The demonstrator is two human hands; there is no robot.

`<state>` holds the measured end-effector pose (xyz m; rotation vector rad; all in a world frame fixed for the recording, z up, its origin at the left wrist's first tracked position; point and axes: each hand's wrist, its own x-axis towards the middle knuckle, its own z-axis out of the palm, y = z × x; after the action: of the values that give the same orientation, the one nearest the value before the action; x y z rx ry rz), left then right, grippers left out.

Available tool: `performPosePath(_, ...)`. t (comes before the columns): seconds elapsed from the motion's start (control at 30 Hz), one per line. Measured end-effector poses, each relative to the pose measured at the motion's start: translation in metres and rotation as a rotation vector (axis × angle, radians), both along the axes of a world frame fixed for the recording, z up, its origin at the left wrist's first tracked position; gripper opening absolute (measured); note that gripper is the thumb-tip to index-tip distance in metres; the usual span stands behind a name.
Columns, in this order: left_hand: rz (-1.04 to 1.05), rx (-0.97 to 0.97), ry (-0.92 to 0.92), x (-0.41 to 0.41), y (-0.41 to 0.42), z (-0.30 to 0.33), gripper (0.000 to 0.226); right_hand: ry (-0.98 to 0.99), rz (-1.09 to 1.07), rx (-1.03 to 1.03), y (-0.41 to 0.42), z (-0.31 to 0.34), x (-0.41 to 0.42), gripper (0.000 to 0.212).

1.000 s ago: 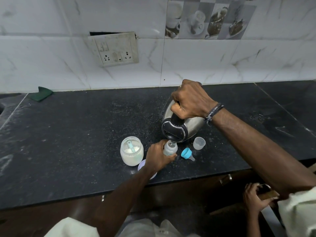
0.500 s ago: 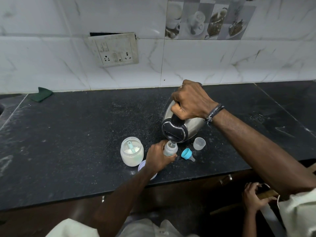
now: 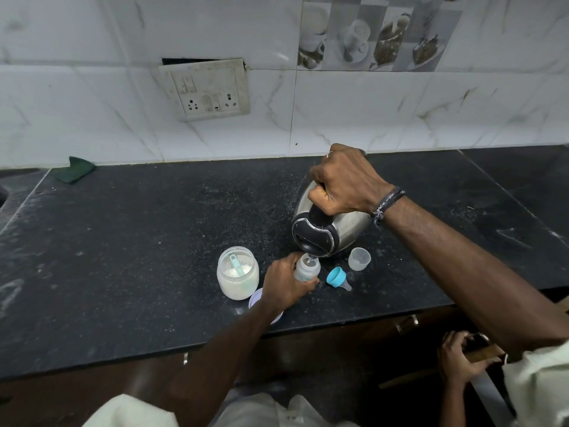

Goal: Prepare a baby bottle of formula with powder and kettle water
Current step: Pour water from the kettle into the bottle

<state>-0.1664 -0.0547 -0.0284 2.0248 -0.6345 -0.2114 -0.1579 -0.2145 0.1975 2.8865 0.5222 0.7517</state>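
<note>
Now pouring kettle water into the baby bottle.
Right hand (image 3: 345, 180) grips the tilted kettle (image 3: 326, 229) at 12 o'clock, spout over the upright bottle (image 3: 306, 268) gripped by the left hand (image 3: 284, 286).

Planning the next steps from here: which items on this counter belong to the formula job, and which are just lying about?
In the job:
- baby bottle, gripped by left hand
- kettle, tilted over it by right hand
- powder jar with scoop
- blue teat ring
- clear cap
- jar lid

Lying about:
- green cloth
- wall socket
</note>
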Motion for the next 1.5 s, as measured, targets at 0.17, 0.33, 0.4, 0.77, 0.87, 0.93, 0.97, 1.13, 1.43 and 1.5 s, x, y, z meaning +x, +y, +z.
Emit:
performPosePath(0.17,-0.01,0.002,-0.01,0.0,0.0,0.0,0.057,-0.007,0.001,-0.002,-0.001,-0.001,0.0,0.026)
performPosePath(0.33,-0.008,-0.004,0.011,0.0,0.001,-0.001,0.058,-0.002,0.005,-0.01,-0.004,-0.002,0.003,0.027)
performPosePath(0.4,-0.005,-0.008,0.014,0.0,0.001,-0.002,0.059,0.01,0.004,-0.01,-0.008,-0.004,0.005,0.027)
performPosePath(0.77,-0.023,-0.047,0.014,0.002,0.0,-0.007,0.059,0.103,-0.035,0.154,-0.039,-0.01,0.016,0.026)
performPosePath(0.87,-0.013,-0.045,0.011,0.003,-0.001,-0.01,0.056,0.113,-0.043,0.247,-0.047,-0.014,0.02,0.027)
performPosePath(0.93,-0.018,-0.04,0.012,0.003,-0.001,-0.011,0.055,0.129,-0.051,0.315,-0.051,-0.015,0.021,0.029)
performPosePath(0.97,-0.021,-0.036,0.014,0.004,-0.001,-0.012,0.055,0.14,-0.056,0.353,-0.053,-0.016,0.022,0.03)
performPosePath(1.13,-0.01,-0.017,0.009,0.006,-0.002,-0.016,0.053,0.167,-0.1,0.565,-0.065,-0.021,0.031,0.032)
performPosePath(1.43,-0.017,-0.036,0.057,0.005,-0.002,-0.016,0.055,0.047,-0.358,1.022,-0.077,-0.041,0.075,0.034)
performPosePath(1.5,-0.013,-0.035,0.061,0.005,-0.002,-0.015,0.054,0.01,-0.427,1.117,-0.075,-0.045,0.086,0.037)
